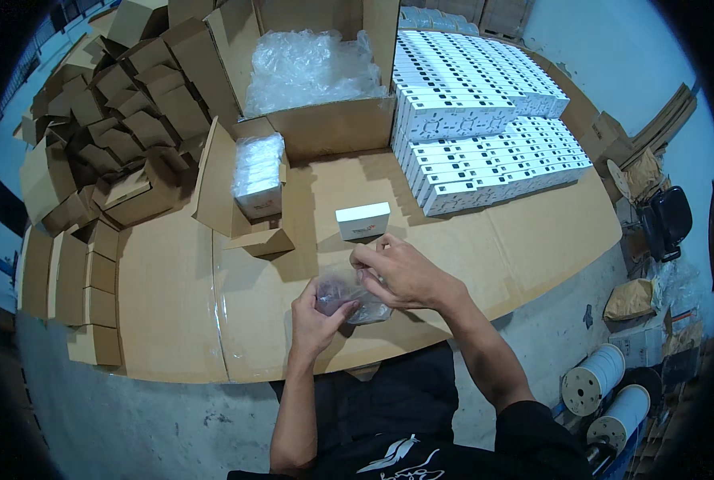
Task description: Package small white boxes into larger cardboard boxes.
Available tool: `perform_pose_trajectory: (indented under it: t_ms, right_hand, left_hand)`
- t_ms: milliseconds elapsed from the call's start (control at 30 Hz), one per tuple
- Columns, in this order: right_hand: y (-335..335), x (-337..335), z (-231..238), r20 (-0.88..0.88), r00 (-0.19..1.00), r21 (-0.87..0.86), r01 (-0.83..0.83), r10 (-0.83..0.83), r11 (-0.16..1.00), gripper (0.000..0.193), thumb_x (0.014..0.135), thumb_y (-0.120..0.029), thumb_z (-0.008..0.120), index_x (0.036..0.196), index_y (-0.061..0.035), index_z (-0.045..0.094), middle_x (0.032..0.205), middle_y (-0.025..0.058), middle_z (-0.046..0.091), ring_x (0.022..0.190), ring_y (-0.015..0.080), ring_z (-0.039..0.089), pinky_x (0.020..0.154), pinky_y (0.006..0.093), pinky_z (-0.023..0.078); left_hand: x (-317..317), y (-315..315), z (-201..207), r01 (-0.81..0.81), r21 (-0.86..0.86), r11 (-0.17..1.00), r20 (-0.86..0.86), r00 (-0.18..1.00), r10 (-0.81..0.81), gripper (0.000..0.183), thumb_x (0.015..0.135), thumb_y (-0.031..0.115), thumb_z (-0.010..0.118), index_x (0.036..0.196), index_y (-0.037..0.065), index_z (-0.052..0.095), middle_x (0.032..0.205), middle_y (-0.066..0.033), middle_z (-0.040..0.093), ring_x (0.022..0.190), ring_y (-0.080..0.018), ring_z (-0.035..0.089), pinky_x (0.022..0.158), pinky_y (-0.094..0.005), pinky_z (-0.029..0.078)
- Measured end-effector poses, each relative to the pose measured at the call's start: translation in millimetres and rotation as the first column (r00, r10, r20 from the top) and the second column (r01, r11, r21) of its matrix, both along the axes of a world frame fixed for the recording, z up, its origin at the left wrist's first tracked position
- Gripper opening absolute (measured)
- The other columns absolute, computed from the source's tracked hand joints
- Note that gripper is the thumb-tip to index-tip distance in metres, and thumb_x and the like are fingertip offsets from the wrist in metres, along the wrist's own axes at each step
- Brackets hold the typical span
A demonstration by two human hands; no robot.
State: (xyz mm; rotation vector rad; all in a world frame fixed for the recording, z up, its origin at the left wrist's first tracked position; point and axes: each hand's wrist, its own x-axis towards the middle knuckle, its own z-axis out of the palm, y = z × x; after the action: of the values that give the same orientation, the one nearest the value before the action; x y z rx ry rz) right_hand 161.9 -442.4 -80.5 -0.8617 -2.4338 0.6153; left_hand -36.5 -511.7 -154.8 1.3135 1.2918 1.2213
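My left hand (315, 314) and my right hand (399, 273) both grip a small clear plastic bag (342, 293) with something dark inside, held just above the cardboard-covered table (173, 296). A small white box (363, 221) lies on the table just beyond my right hand, apart from it. Further left, an open small brown carton (249, 180) holds a white box wrapped in plastic film.
Rows of stacked white boxes (485, 136) fill the far right of the table. A large open carton (317, 72) with crumpled plastic stands at the back. Many folded brown cartons (109, 128) pile up at the left. Two white spools (605, 392) sit on the floor at the lower right.
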Motion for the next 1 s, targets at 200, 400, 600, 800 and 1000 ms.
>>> perform_pose_trajectory:
  t_ms: [200,400,600,800,1000]
  right_hand:
    - [11.2,-0.2,19.0,0.101,0.992,-0.168,-0.065,0.082,0.984,0.019,0.093,-0.017,0.054,0.109,-0.0070,0.051,0.085,0.0179,0.062,0.081,0.0351,0.059,0.087,0.0439,0.042]
    - [11.4,3.4,13.6,-0.034,0.996,-0.156,-0.084,0.080,0.984,0.038,0.086,-0.025,0.061,0.118,-0.0065,0.054,0.093,0.0218,0.064,0.085,0.0372,0.059,0.087,0.0453,0.045]
    - [20.8,-0.8,30.2,0.079,0.982,-0.288,-0.145,0.174,0.947,0.037,0.078,-0.027,0.066,0.105,-0.0010,0.066,0.082,0.0251,0.067,0.080,0.0409,0.066,0.079,0.0465,0.052]
    - [21.0,-2.5,39.7,0.194,0.945,-0.224,-0.218,0.262,0.950,0.045,0.076,-0.032,0.064,0.110,-0.0031,0.070,0.097,0.0222,0.070,0.084,0.0394,0.067,0.080,0.0460,0.053]
    - [20.9,10.3,47.9,0.080,0.983,0.100,-0.171,0.163,0.980,0.046,0.079,-0.028,0.066,0.118,-0.0059,0.070,0.128,0.0148,0.066,0.099,0.0297,0.067,0.087,0.0443,0.052]
  left_hand:
    - [-3.4,-2.6,8.6,0.062,-0.006,0.998,-0.158,0.985,-0.062,0.054,0.067,0.019,0.093,0.110,-0.001,0.066,0.096,-0.0116,0.074,0.086,-0.0168,0.070,0.080,-0.0335,0.056]
    - [0.1,-0.4,3.4,0.005,0.020,1.000,-0.116,0.993,-0.002,0.056,0.066,0.023,0.095,0.108,0.000,0.065,0.093,-0.0124,0.074,0.086,-0.0194,0.072,0.078,-0.0354,0.057]
    - [-2.7,-0.3,0.4,0.003,0.022,1.000,-0.195,0.981,0.001,0.056,0.065,0.023,0.095,0.107,0.000,0.064,0.092,-0.0134,0.074,0.086,-0.0210,0.072,0.077,-0.0361,0.057]
    - [-2.2,-1.3,3.2,0.013,0.023,1.000,-0.203,0.979,-0.008,0.056,0.066,0.020,0.094,0.108,0.001,0.063,0.093,-0.0140,0.074,0.086,-0.0224,0.072,0.077,-0.0359,0.057]
    - [-2.7,-0.4,-0.3,0.003,0.007,1.000,-0.083,0.997,-0.002,0.056,0.069,0.016,0.092,0.114,0.000,0.063,0.099,-0.0118,0.075,0.091,-0.0199,0.072,0.082,-0.0356,0.057]
